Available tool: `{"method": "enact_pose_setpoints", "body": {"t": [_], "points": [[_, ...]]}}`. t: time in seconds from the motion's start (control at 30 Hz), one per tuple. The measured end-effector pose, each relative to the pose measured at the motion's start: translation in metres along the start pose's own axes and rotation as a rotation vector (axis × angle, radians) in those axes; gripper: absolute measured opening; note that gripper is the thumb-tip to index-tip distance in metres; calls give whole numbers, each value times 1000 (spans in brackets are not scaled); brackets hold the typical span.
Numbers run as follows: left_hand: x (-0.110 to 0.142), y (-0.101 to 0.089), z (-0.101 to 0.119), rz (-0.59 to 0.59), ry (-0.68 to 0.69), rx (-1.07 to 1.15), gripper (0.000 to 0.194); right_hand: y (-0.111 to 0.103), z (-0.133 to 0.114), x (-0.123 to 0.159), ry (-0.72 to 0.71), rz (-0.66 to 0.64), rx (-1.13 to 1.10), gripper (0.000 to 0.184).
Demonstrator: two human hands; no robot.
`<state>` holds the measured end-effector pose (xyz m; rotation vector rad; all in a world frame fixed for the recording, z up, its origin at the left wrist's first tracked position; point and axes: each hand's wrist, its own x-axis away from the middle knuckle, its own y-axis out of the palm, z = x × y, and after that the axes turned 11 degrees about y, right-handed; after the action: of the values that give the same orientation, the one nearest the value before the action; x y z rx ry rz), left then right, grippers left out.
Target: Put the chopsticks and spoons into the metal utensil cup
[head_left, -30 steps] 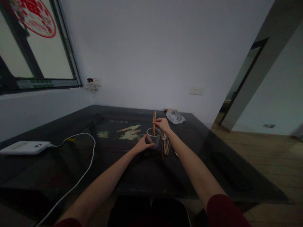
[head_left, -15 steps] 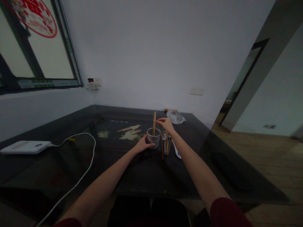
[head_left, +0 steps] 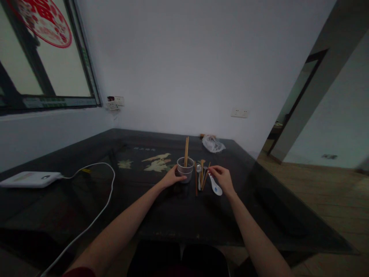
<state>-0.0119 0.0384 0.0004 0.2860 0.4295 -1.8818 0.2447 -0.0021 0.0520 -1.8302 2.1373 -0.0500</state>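
My left hand (head_left: 172, 177) is wrapped round a grey cup (head_left: 185, 175) that stands upright on the dark table. A pair of wooden chopsticks (head_left: 186, 149) leans upright inside the cup. To the cup's right lie a metal spoon (head_left: 198, 177), a brown chopstick (head_left: 196, 184) and several other slim utensils. My right hand (head_left: 223, 178) is at the right side of this group, thumb and fingertips pinched together. They meet at the top of a white spoon (head_left: 215, 187) with a blue mark, close to a chopstick end; what they grip is too small to tell.
A crumpled clear plastic bag (head_left: 212, 144) lies at the table's back edge. On the left sits a white power bank (head_left: 31, 179), its white cable (head_left: 113, 184) curving over the front edge. A dark flat object (head_left: 279, 211) lies at the right.
My right hand has let go of the chopsticks in the cup and moved right and down to the utensils on the table. My left hand still holds the cup.
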Motion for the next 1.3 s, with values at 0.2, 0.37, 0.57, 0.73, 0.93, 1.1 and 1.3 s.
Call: {"method": "enact_pose_setpoints", "body": {"t": [0.2, 0.37, 0.57, 0.73, 0.93, 1.1, 1.3], "points": [[2, 0, 9, 1, 14, -24, 74, 0, 6, -1, -22, 5, 23, 35], [1, -1, 5, -4, 36, -17, 77, 0, 12, -5, 11, 14, 3, 34], [0, -2, -1, -4, 12, 18, 80, 1, 18, -7, -7, 4, 20, 32], [0, -4, 0, 4, 17, 14, 80, 1, 17, -7, -10, 4, 34, 32], [-2, -5, -5, 14, 22, 56, 80, 2, 19, -8, -7, 12, 46, 32], [-4, -8, -5, 18, 24, 71, 83, 3, 22, -10, -6, 2, 38, 34], [-5, -19, 3, 55, 86, 6, 83, 2, 20, -9, -7, -2, 31, 32]]}}
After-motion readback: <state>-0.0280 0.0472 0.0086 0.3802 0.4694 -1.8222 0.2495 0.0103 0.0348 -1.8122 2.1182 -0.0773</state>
